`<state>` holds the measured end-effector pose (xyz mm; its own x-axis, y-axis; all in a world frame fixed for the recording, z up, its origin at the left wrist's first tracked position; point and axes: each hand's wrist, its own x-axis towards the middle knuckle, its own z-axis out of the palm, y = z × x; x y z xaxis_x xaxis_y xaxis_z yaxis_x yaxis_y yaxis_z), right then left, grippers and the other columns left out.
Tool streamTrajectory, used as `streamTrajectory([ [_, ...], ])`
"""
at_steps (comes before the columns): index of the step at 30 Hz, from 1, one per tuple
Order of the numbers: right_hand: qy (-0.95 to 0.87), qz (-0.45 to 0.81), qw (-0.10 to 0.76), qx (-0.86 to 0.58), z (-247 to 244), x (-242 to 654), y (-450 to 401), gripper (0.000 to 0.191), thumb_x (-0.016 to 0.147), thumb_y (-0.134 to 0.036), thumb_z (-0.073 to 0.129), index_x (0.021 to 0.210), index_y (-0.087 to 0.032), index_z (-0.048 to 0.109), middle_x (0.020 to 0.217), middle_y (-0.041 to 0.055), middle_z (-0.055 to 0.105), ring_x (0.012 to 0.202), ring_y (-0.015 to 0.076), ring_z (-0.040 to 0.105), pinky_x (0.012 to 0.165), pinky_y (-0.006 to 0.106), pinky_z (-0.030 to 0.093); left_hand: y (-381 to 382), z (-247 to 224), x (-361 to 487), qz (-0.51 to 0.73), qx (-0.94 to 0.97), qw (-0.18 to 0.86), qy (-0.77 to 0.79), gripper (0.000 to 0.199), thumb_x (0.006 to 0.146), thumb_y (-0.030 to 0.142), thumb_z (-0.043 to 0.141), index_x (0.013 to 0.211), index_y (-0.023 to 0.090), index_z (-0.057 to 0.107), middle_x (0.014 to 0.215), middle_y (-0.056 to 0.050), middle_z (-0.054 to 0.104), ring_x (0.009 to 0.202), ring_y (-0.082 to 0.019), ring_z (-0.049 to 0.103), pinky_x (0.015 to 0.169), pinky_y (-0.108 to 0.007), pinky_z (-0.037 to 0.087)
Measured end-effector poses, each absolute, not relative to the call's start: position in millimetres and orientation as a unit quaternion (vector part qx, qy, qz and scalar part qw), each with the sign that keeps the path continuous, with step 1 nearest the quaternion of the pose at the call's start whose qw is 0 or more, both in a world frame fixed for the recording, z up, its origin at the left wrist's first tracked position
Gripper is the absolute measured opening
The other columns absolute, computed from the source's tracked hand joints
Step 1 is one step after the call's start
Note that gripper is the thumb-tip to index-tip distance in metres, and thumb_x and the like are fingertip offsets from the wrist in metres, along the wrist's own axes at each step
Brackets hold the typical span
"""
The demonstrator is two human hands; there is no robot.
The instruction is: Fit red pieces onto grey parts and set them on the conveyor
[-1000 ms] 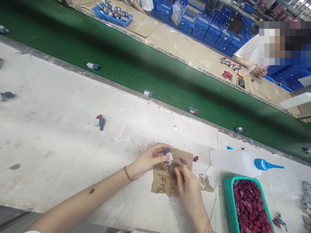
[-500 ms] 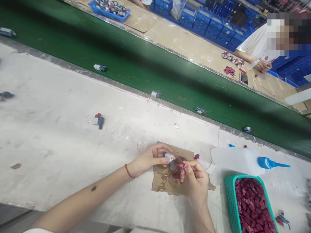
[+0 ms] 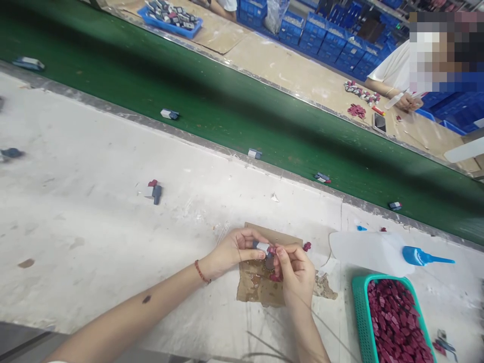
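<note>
My left hand (image 3: 242, 249) is closed around a small grey-and-white plastic part (image 3: 262, 246), its white block facing right. Between thumb and fingertips, my right hand (image 3: 297, 267) pinches a small maroon plastic piece (image 3: 272, 249), which meets the end of the white block. Both hands are above a stained piece of cardboard (image 3: 251, 287). Another maroon piece lies on the cardboard, partly hidden by my right fingers. Just beyond its right corner sits a loose maroon piece (image 3: 307, 246).
A green basket (image 3: 361, 312) of maroon pieces stands at right, near a white bottle (image 3: 366, 249) with a blue nozzle. Grey-and-white parts ride on the green conveyor (image 3: 212, 123). One assembled part (image 3: 155, 191) lies on the white table at left. A co-worker (image 3: 393, 70) sits across the belt.
My right hand has moved left, bringing the maroon piece against the white block held in my left hand. Parts on the conveyor have shifted to the right.
</note>
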<state>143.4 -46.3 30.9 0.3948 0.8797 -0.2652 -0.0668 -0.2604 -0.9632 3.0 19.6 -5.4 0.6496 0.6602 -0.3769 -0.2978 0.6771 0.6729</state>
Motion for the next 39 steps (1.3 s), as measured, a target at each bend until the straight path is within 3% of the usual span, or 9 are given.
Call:
streamTrajectory([
  [7, -0.326, 0.443, 0.503, -0.667, 35, 139, -45, 0.042, 0.077, -0.058, 0.068, 0.064, -0.020, 0.057, 0.050, -0.0043, 0.051, 0.041, 0.0090, 0.041, 0.039, 0.021, 0.037, 15, -4, 6, 0.300, 0.321, 0.825, 0.356, 0.031, 0.055, 0.025, 0.091, 0.074, 0.015, 0.068, 0.081, -0.005, 0.077, 0.077, -0.019, 0.071, 0.074, -0.031, 0.056],
  [18, -0.380, 0.423, 0.485, -0.664, 34, 143, -48, 0.036, 0.082, -0.052, 0.064, 0.066, -0.020, 0.059, 0.054, -0.0029, 0.053, 0.050, 0.0124, 0.048, 0.049, 0.024, 0.043, 8, -2, 7, 0.317, 0.371, 0.784, 0.383, 0.031, 0.056, 0.030, 0.089, 0.075, 0.016, 0.069, 0.079, -0.006, 0.076, 0.081, -0.023, 0.071, 0.075, -0.034, 0.057],
  [22, -0.384, 0.432, 0.497, -0.647, 35, 152, -55, 0.035, 0.085, -0.055, 0.060, 0.076, -0.022, 0.068, 0.053, -0.0016, 0.055, 0.047, 0.0153, 0.048, 0.046, 0.028, 0.043, 11, 9, 5, 0.298, 0.460, 0.744, 0.382, 0.027, 0.063, 0.035, 0.085, 0.078, 0.018, 0.070, 0.080, -0.008, 0.076, 0.075, -0.023, 0.071, 0.068, -0.033, 0.057],
  [26, -0.374, 0.326, 0.508, -0.704, 43, 184, -85, 0.030, 0.086, -0.055, 0.059, 0.088, -0.029, 0.073, 0.060, 0.0025, 0.063, 0.054, 0.0221, 0.057, 0.050, 0.034, 0.048, 35, 22, 1, 0.329, 0.537, 0.656, 0.417, 0.022, 0.069, 0.037, 0.078, 0.081, 0.021, 0.071, 0.081, -0.006, 0.077, 0.078, -0.025, 0.072, 0.071, -0.036, 0.058],
  [33, -0.324, 0.020, 0.354, -0.877, 59, 289, -167, 0.039, 0.084, -0.053, 0.057, 0.095, -0.018, 0.072, 0.090, 0.0112, 0.074, 0.078, 0.0272, 0.066, 0.068, 0.037, 0.051, 140, 17, 9, 0.401, 0.584, 0.511, 0.487, 0.022, 0.067, 0.034, 0.075, 0.082, 0.020, 0.068, 0.092, -0.005, 0.072, 0.096, -0.027, 0.063, 0.094, -0.040, 0.047],
  [36, -0.393, -0.010, 0.256, -0.883, 57, 322, -184, 0.037, 0.084, -0.051, 0.051, 0.091, -0.020, 0.071, 0.092, 0.0118, 0.071, 0.082, 0.0290, 0.065, 0.074, 0.042, 0.052, 182, 4, 26, 0.388, 0.656, 0.384, 0.522, 0.017, 0.075, 0.031, 0.065, 0.086, 0.019, 0.067, 0.097, -0.008, 0.071, 0.098, -0.028, 0.062, 0.096, -0.041, 0.045],
  [39, -0.460, -0.006, 0.180, -0.870, 48, 337, -184, 0.033, 0.087, -0.042, 0.046, 0.095, -0.020, 0.069, 0.098, 0.0134, 0.070, 0.094, 0.0312, 0.063, 0.087, 0.048, 0.049, 200, -7, 48, 0.364, 0.744, 0.251, 0.501, 0.022, 0.082, 0.029, 0.057, 0.098, 0.018, 0.066, 0.115, -0.014, 0.066, 0.116, -0.033, 0.056, 0.106, -0.047, 0.038],
])
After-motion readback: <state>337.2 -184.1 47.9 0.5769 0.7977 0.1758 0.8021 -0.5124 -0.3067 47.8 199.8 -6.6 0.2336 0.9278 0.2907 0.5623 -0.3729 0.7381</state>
